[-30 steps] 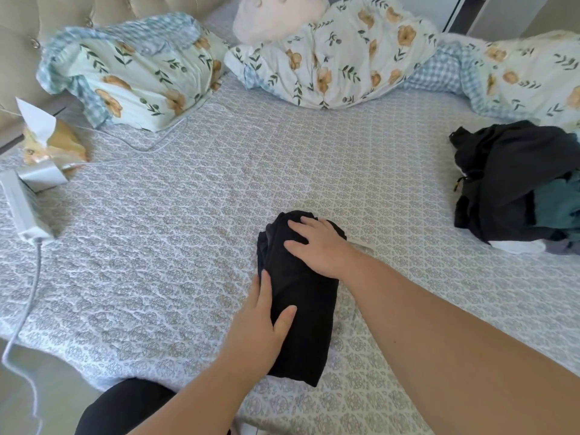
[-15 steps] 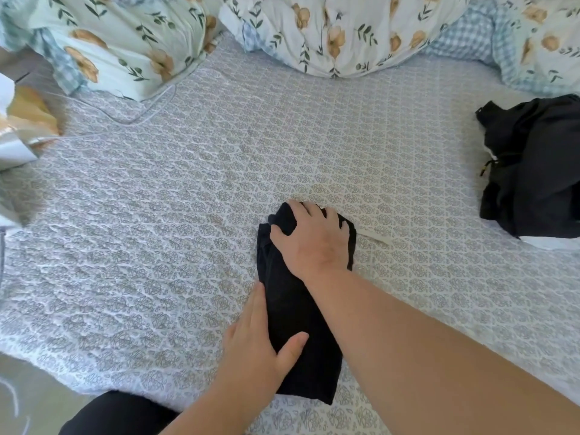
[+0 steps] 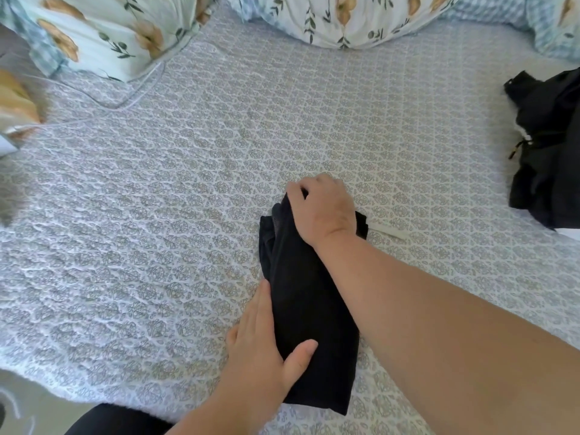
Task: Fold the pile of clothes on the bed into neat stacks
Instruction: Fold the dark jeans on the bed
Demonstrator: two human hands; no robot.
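At the upper left of the frame a floral pillow (image 3: 103, 36) lies on the quilted bedspread (image 3: 141, 221), with a thin white cable (image 3: 138, 98) looping just below it.

Low in the centre, the left hand (image 3: 263, 356) lies with its fingers flat on the bedspread along the left edge of the black garment (image 3: 307, 309), thumb pressed onto the cloth: it pins, it does not clench.

The garment is a long narrow bundle running from the lower centre up to mid-frame. It looks soft, thin and light, likely to slump and spring open unless held down. Its far end seems the best place to take hold, with the near end kept pinned.

The right hand (image 3: 323, 208) is curled over that far end, fingers bunching the fabric in a grasp.

At the right edge, well apart, waits the dark pile of clothes (image 3: 549, 146).
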